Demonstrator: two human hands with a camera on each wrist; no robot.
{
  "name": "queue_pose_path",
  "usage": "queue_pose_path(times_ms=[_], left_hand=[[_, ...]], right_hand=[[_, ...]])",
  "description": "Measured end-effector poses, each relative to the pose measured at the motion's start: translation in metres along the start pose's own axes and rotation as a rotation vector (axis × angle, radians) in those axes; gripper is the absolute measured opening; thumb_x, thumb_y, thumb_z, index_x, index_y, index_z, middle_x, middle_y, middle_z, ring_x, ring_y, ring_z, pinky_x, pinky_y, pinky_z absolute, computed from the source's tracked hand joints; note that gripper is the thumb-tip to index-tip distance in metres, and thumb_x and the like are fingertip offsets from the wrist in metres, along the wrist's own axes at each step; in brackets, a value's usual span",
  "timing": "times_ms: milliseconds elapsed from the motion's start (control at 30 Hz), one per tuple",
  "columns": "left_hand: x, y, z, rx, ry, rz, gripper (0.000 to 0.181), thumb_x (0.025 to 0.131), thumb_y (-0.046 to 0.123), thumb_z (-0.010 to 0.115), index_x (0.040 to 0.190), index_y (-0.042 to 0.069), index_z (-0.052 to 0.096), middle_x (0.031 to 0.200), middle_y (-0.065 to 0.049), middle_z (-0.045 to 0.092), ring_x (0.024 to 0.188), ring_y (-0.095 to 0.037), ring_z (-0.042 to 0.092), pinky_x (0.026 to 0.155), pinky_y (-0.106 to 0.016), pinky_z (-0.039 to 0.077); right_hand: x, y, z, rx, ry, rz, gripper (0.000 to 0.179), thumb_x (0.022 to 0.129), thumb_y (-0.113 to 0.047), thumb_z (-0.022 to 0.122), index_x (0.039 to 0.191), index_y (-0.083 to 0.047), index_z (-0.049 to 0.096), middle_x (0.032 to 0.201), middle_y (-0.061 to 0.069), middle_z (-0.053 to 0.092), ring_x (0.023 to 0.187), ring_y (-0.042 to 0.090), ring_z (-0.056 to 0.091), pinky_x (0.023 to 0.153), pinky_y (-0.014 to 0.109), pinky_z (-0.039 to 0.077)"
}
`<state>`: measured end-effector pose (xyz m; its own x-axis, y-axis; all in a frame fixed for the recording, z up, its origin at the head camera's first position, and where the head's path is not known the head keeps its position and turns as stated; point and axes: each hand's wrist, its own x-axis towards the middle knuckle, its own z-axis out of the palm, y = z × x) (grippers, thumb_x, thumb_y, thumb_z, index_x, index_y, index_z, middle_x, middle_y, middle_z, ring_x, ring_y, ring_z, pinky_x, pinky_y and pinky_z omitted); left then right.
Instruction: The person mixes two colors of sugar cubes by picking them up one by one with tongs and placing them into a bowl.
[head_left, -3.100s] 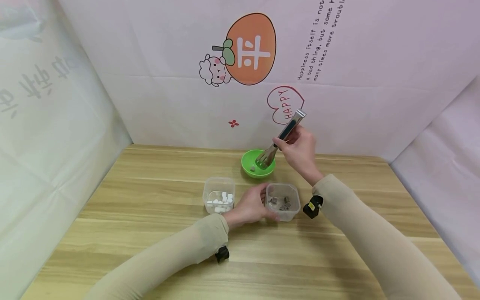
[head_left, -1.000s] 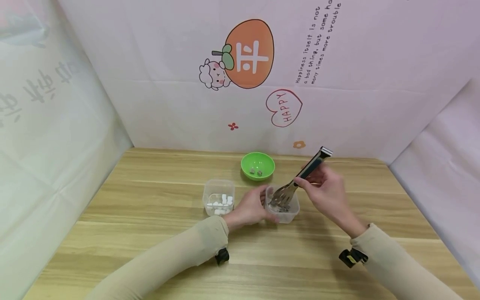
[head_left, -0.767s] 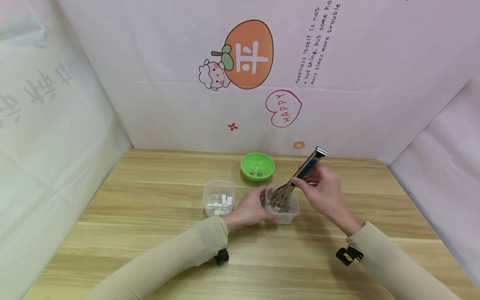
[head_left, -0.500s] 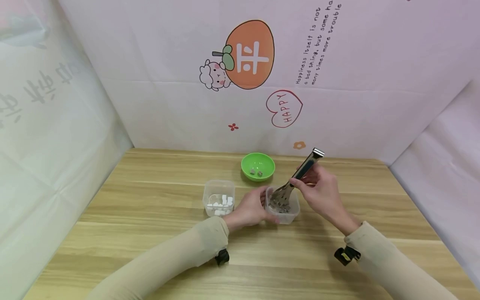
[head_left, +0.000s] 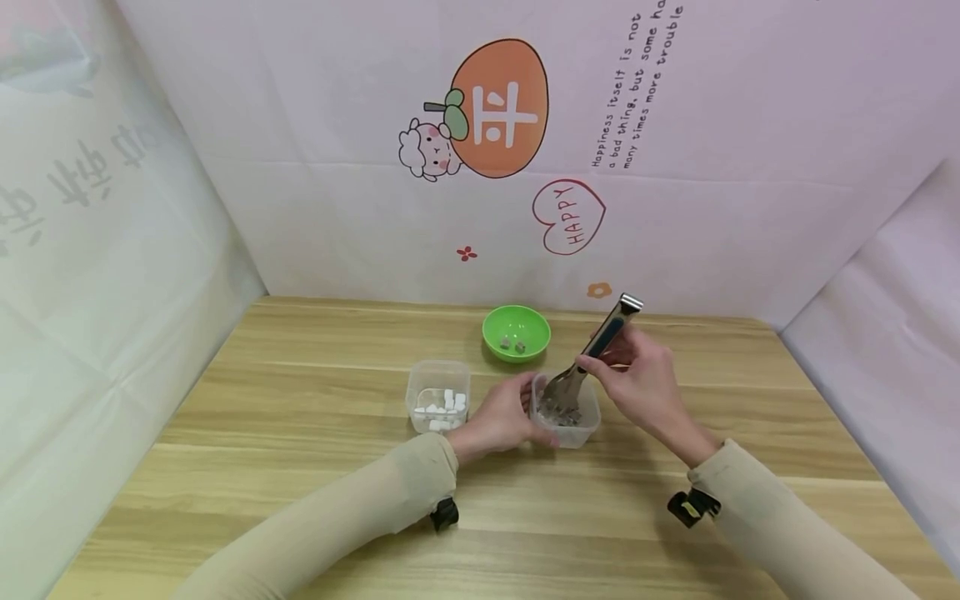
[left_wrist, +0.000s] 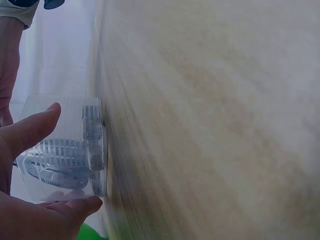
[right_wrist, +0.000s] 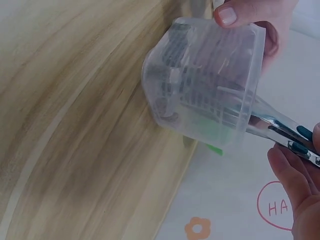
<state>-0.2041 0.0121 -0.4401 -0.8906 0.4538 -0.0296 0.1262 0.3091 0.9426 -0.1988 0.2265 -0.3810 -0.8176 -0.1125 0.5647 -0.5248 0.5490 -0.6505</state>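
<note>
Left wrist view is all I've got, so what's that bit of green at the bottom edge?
Observer: A green bowl with two small gray pieces in it.
Operator: And what's holding the tongs?
Observer: The right hand, gripping them from the right side of the head view.
Operator: Anything to the left of the left hand?
Observer: Yes, a second clear container, with white pieces inside.
</note>
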Motion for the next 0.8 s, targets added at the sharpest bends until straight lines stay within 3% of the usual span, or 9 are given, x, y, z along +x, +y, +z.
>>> queue_pose_path(times_ms=[467,800], left_hand=[[-0.0002,-0.0003,0.0001,0.006,0.001,0.000,0.105,0.064,0.003,0.101,0.154,0.002,0.047,0.146,-0.011,0.062,0.134,-0.026,0.059,0.115,-0.035,0.046],[0.0002,-0.0004,0.0013,0.010,0.009,-0.029,0.106,0.063,0.003,0.101,0.154,0.003,0.047,0.145,-0.011,0.062,0.133,-0.026,0.059,0.115,-0.037,0.046]], right_hand=[[-0.0003,-0.0026,0.0037,0.005,0.018,0.016,0.023,0.085,0.004,0.086,0.096,0.000,0.066,0.083,0.010,0.074,0.072,0.020,0.072,0.065,0.015,0.060],[-0.0006,-0.0085,-0.0042,0.014,0.064,0.052,0.025,0.084,0.005,0.086,0.099,0.000,0.066,0.085,0.010,0.075,0.073,0.007,0.071,0.066,0.018,0.062]])
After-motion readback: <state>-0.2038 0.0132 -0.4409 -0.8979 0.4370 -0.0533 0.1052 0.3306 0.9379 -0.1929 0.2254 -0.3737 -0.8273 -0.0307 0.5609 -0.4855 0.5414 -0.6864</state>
